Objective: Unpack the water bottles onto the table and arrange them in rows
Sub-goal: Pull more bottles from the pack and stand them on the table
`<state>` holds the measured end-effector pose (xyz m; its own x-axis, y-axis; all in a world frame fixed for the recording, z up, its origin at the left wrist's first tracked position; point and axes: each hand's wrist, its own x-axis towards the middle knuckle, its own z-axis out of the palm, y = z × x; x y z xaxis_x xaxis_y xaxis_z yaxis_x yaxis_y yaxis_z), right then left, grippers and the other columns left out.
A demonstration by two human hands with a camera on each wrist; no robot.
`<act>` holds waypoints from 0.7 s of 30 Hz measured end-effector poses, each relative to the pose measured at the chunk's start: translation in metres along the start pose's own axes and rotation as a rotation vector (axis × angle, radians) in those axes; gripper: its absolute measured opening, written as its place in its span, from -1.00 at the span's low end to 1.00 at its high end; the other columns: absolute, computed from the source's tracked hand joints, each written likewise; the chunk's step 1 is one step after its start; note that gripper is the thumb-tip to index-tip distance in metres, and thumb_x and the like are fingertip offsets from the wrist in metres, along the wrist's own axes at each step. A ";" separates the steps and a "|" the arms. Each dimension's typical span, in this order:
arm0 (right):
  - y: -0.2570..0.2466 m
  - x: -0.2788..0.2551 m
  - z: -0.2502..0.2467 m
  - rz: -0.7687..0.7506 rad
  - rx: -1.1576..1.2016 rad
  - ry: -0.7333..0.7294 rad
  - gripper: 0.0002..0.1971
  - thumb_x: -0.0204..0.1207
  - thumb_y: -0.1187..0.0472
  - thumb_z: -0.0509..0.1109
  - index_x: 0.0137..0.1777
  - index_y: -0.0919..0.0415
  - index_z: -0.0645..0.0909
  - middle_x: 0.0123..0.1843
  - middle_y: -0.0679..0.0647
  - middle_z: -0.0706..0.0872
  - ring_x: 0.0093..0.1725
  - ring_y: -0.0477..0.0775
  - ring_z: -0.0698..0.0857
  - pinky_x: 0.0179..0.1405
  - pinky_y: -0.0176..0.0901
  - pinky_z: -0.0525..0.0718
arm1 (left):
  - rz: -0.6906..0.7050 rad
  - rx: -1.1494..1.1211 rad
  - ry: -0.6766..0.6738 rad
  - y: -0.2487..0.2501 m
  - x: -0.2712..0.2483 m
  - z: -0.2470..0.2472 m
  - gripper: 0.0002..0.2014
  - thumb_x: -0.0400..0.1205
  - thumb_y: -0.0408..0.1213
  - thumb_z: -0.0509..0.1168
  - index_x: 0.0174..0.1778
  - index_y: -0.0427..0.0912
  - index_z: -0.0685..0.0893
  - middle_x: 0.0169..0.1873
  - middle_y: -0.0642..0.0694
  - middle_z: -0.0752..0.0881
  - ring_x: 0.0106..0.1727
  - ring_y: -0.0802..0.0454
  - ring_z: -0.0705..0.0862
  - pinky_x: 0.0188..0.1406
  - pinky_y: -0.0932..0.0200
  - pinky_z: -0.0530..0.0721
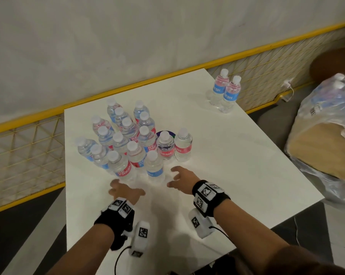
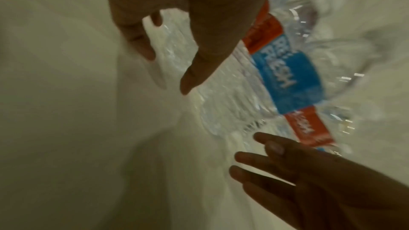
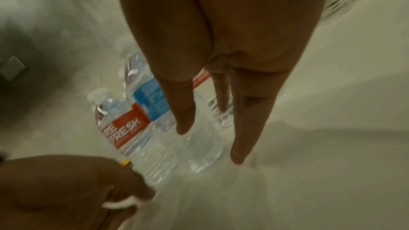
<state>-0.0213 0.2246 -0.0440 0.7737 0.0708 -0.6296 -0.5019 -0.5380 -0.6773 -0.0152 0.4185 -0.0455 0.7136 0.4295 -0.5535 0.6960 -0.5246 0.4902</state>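
Both hands hover empty over the table (image 1: pixel 227 155), left hand (image 1: pixel 126 192) and right hand (image 1: pixel 182 178) with fingers spread wide, flanking the nearest bottle (image 1: pixel 154 167) just beyond the fingertips.

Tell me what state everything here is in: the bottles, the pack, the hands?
Cluster of water bottles: upright, capped, standing in rough rows.
Pair of water bottles: upright, capped, apart at the far corner.
Plastic-wrapped pack: off the table, torn open, bottles inside.
Left hand: open, holding nothing.
Right hand: open, holding nothing.
Table: bears all the loose bottles.
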 end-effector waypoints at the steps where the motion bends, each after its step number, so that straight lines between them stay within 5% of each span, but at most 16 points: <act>1: 0.008 -0.004 -0.010 0.005 -0.007 -0.024 -0.38 0.45 0.07 0.50 0.48 0.10 0.38 0.17 0.10 0.66 0.05 0.04 0.64 0.28 -0.04 0.64 | 0.018 0.126 -0.132 0.000 -0.005 0.003 -0.15 0.32 -0.32 0.61 0.46 -0.29 0.30 0.35 -0.33 0.40 0.31 -0.27 0.50 0.20 -0.03 0.55; 4: 0.031 -0.022 -0.047 0.020 -0.007 -0.028 -0.51 0.45 0.10 0.50 0.36 0.14 0.50 0.04 0.13 0.75 -0.11 0.02 0.67 0.07 -0.11 0.67 | 0.203 0.508 -0.585 0.010 -0.032 0.008 -0.78 0.46 -0.26 0.50 -0.10 -0.20 0.61 -0.25 -0.11 0.63 -0.26 0.01 0.60 -0.42 0.27 0.56; 6: 0.049 -0.032 -0.072 0.038 0.019 0.015 -0.54 0.45 0.12 0.50 0.33 0.15 0.52 0.07 0.19 0.77 -0.11 0.03 0.68 0.04 -0.11 0.66 | 0.427 0.719 -0.713 0.029 -0.053 0.017 -0.83 0.52 -0.23 0.44 -0.30 -0.07 0.56 -0.34 0.04 0.60 -0.33 0.16 0.56 -0.41 0.38 0.50; 10: 0.085 -0.050 -0.117 0.113 0.124 0.107 -0.57 0.44 0.18 0.49 0.30 0.20 0.54 -0.03 0.17 0.73 -0.09 0.08 0.68 0.06 -0.04 0.66 | 0.831 0.920 -0.739 0.098 -0.102 0.056 -0.89 0.58 -0.18 0.34 -0.04 -0.10 0.70 -0.03 -0.03 0.70 0.02 0.03 0.65 -0.03 0.26 0.55; 14: 0.126 -0.067 -0.160 0.172 0.196 0.187 -0.58 0.47 0.25 0.47 0.32 0.28 0.52 -0.03 0.21 0.72 -0.12 0.09 0.66 -0.13 -0.14 0.62 | 1.091 0.735 -0.692 0.180 -0.155 0.125 -0.80 0.60 -0.16 0.32 0.11 -0.09 0.69 0.14 -0.11 0.65 0.18 -0.07 0.63 0.13 0.18 0.55; 18: 0.162 -0.085 -0.212 0.213 0.255 0.272 -0.62 0.48 0.23 0.47 0.28 0.25 0.53 -0.06 0.18 0.68 -0.19 0.03 0.65 -0.25 -0.24 0.60 | 1.369 0.683 -0.558 0.254 -0.203 0.206 -0.75 0.62 -0.20 0.28 0.20 0.04 0.70 0.54 -0.17 0.26 0.58 -0.13 0.20 0.55 -0.03 0.31; 21: 0.188 -0.100 -0.254 0.246 0.320 0.333 -0.66 0.49 0.25 0.46 0.23 0.22 0.53 -0.04 0.19 0.68 -0.20 0.05 0.64 -0.25 -0.21 0.58 | 1.459 0.752 -0.525 0.295 -0.233 0.256 -0.66 0.59 -0.24 0.27 0.24 0.18 0.68 0.67 -0.07 -0.13 0.68 -0.14 -0.17 0.60 -0.12 0.14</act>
<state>-0.0946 -0.0971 -0.0118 0.6731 -0.3245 -0.6646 -0.7369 -0.2175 -0.6400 0.0037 -0.0248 0.0557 0.4656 -0.8641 -0.1911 -0.7487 -0.4998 0.4355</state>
